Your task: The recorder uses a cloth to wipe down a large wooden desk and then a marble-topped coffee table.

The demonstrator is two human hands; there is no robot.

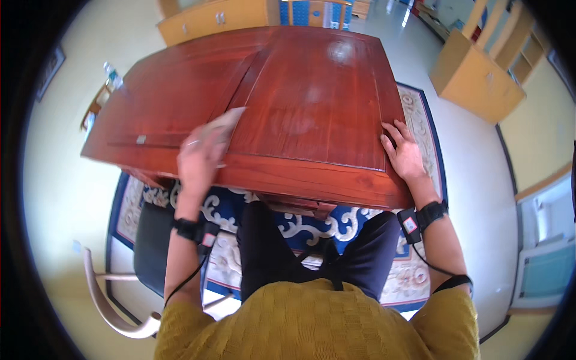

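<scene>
A polished red-brown wooden table (312, 99) spreads out in front of me. My left hand (201, 156) is over its near edge, left of the middle, slightly smeared by motion. Its fingers are closed on a pale cloth (228, 122), whose pointed end sticks out to the right above the tabletop; the rest is hidden by the hand. My right hand (404, 153) lies on the table's right edge near the corner, fingers stretched out and holding nothing.
A small light object (141, 140) lies at the table's near left. By the far left edge is a clear plastic bottle (113, 75). A dark-seated wooden chair (153, 246) stands at my left. Patterned carpet (414, 108) runs under the table; wooden cabinets (480, 78) stand at the far right.
</scene>
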